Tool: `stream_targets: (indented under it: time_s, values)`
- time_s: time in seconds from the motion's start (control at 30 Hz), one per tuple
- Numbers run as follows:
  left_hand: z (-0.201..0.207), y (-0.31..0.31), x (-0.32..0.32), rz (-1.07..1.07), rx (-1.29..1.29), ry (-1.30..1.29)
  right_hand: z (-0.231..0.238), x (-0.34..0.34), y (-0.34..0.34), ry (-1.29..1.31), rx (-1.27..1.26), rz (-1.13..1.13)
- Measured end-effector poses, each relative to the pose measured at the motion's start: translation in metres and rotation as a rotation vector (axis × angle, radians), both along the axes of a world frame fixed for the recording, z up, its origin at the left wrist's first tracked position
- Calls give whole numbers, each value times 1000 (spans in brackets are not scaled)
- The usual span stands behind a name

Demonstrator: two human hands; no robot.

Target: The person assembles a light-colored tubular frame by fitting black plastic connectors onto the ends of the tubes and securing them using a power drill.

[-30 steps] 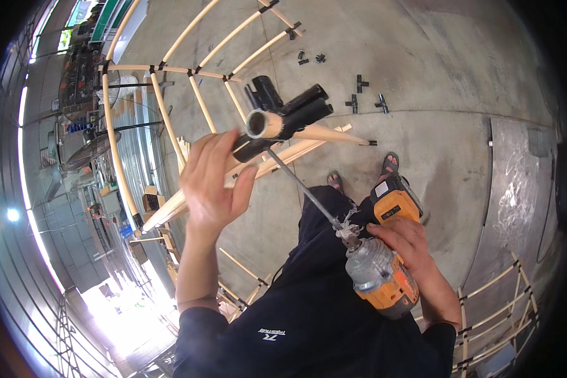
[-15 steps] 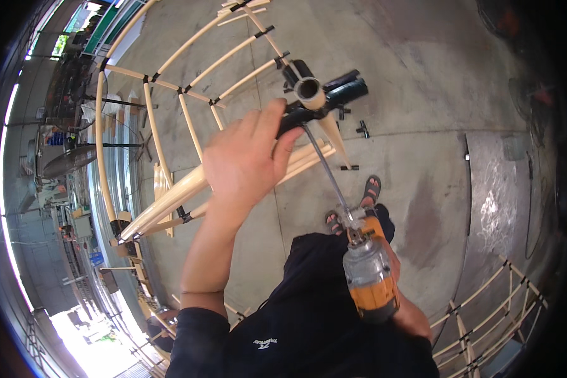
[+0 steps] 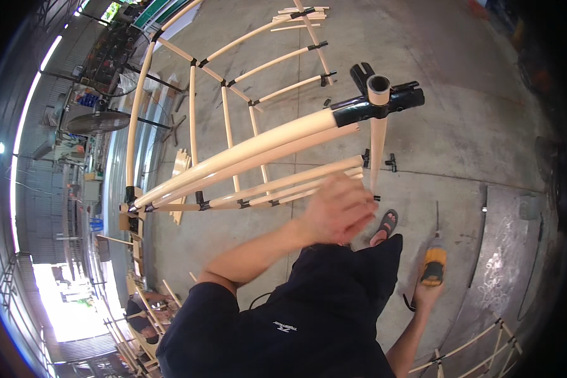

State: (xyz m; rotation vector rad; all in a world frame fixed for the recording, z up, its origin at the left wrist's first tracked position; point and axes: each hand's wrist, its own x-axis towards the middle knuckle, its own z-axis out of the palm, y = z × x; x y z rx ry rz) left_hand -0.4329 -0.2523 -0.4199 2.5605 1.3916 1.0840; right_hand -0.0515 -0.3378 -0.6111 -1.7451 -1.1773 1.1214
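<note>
My left hand (image 3: 339,211), slightly blurred, is off the pipe joint, in front of my body beside the ends of the lower cream pipes (image 3: 309,173). Its fingers are curled together; whatever they may hold is hidden. Low on the right, my right hand (image 3: 428,293) grips an orange power drill (image 3: 433,266) with a long thin bit pointing away from me. A black pipe joint (image 3: 351,111) now joins a long cream pipe (image 3: 252,148) to an upright pipe (image 3: 377,142), whose open top shows in the joint.
A frame of cream pipes with black joints (image 3: 224,83) spreads at the far left. Loose black joints (image 3: 392,162) lie on the concrete floor by the upright. Another pipe frame (image 3: 466,353) stands at lower right. A fan (image 3: 99,122) is at the left.
My left hand has let go of the black joint and come down toward my body. My right hand has drawn the drill away from the joint, down and right. The view has shifted.
</note>
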Motion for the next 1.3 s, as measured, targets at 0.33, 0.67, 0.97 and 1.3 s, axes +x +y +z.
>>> stream_targets:
  time_s: [0.33, 0.67, 0.97, 1.3]
  values:
    - [-493, -65, 16, 250, -1313, -126, -392, 65, 99, -487, -528, 123]
    - [-856, 9, 7, 378, -931, 207, -662, 73, 46, -847, -377, 219]
    - [-921, 25, -13, 364, -879, 85, -652, 16, 83, -927, -5, 239]
    - [-815, 30, 12, 163, -869, -378, -729, -155, 177, -567, 152, 990]
